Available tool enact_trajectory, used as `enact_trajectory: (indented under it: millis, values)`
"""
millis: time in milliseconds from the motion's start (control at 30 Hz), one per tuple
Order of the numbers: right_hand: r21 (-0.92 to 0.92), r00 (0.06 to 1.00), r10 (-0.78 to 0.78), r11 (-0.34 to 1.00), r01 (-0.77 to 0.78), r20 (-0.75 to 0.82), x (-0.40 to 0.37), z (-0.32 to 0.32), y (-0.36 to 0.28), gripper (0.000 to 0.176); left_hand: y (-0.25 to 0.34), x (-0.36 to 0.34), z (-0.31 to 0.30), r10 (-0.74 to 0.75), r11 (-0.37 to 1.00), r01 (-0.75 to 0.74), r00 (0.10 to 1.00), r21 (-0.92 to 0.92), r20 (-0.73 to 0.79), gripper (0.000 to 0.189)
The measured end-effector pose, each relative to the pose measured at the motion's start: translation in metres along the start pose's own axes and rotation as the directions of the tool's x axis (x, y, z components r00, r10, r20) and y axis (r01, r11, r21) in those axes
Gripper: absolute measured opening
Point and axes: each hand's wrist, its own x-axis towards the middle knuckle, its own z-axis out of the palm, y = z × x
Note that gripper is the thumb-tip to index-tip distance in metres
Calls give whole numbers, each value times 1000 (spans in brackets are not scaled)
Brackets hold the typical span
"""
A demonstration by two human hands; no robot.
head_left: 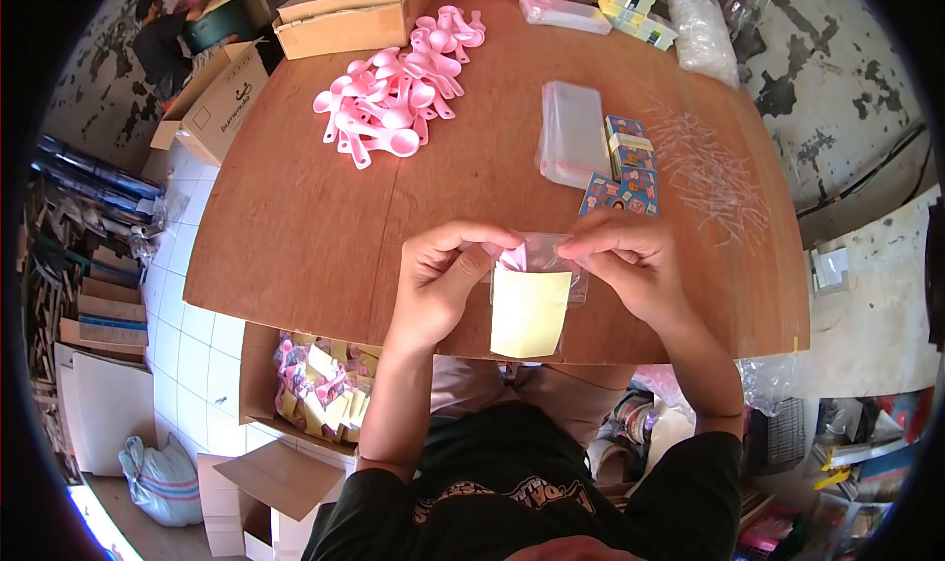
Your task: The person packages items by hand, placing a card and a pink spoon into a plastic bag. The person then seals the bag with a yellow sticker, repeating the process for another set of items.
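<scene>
My left hand (440, 278) pinches the upper left of a small clear plastic bag (543, 250) at the table's near edge. My right hand (630, 266) grips the bag's upper right corner between thumb and fingers. Inside it, or against it, lies a pale yellow card (532, 312). A pink piece (514, 257), perhaps a scoop's handle, shows above the card by my left fingertips; the rest of it is hidden. Beyond my right hand lie a stack of clear bags (574, 133) and blue printed cards (633, 162). A heap of pink scoops (389, 93) sits farther off to the left.
Thin clear strips (709, 172) are scattered on the table's right side. A cardboard box (345, 15) and a plastic roll (701, 30) stand at the back. Below the left edge, an open carton (258, 374) holds packed bags. A person (162, 49) is at the far left.
</scene>
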Motion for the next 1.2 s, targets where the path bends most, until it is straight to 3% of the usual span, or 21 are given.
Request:
enact_trajectory:
  millis: [267, 367, 433, 500, 567, 633, 700, 767, 833, 867, 900, 933, 967, 1033, 1067, 1100, 1167, 1200]
  values:
    - [-19, 1000, -25, 1000, 25, 3, 1, 1, -1, 24, 3, 0, 2, -9, 1000, 10, 1000, -27, 16, 16]
    - [8, 1000, -19, 1000, 19, -1, 2, 1, 0, 19, 2, 0, 2, -50, 991, 51, 999, -125, 14, 16]
    - [40, 1000, -19, 999, 19, 1, 2, 6, 1, 15, -1, -2, -1, 58, 998, -58, 997, 2, 43, 11]
    - [93, 992, -10, 995, 22, -125, 3, 21, 2, 18, 6, -6, 7, 18, 1000, -19, 999, 8, 42, 15]
    - [26, 992, -52, 998, 55, -119, 4, 21, 4, 23, 17, -12, 10, -67, 995, 63, 997, 77, 44, 36]
    - [-69, 995, -89, 993, 92, 53, 3, 15, 0, 22, 35, -34, 2, -103, 959, 86, 993, 269, 52, 32]
    - [-55, 999, -29, 998, 31, 31, 2, 8, -6, 20, 50, -60, -23, -111, 859, -50, 954, 510, 280, 33]
    - [-503, 999, -37, 864, 36, 9, 6, -5, -7, 16, 60, -81, -41, -261, 833, -45, 846, 551, 464, 30]
    - [-585, 996, -20, 810, -35, -87, 10, -17, 2, 13, 67, -104, -57, -571, 659, 112, 718, 743, 398, 30]
    - [-743, 992, -96, 669, 2, -84, 12, -32, 15, 13, 63, -116, -70, -650, 548, 122, 685, 828, 329, 29]
    - [-868, 983, -169, 495, 28, -65, 16, -46, 26, 13, 59, -127, -81, -769, 295, 138, 622, 945, 149, 30]
    - [-868, 983, -169, 496, 26, -67, 19, -57, 34, 13, 46, -149, -108, -776, 171, 194, 631, 966, 11, 41]
    - [-893, 988, -146, 450, 14, -59, 22, -67, 41, 13, 37, -173, -124, -777, 170, 194, 629, 966, 10, 41]
    - [-916, 990, -128, 401, 2, -54, 32, -77, 51, 13, 31, -200, -140, -645, -260, 80, 727, 962, -234, 47]
    - [-904, 990, -120, 427, -17, -76, 37, -81, 54, 11, 30, -201, -144, -768, -239, 110, 587, 965, -257, 47]
    - [-892, 989, -109, 451, -37, -96, 42, -85, 57, 11, 29, -197, -141, -767, -238, 109, 589, 965, -255, 47]
    - [-923, 990, -90, 379, -66, -108, 56, -88, 63, 14, 21, -185, -125, -842, 138, 282, 538, 949, -37, 44]
    - [-948, 990, -72, 306, -92, -120, 62, -88, 64, 17, 19, -174, -111, -883, 188, 313, 468, 931, 20, 42]
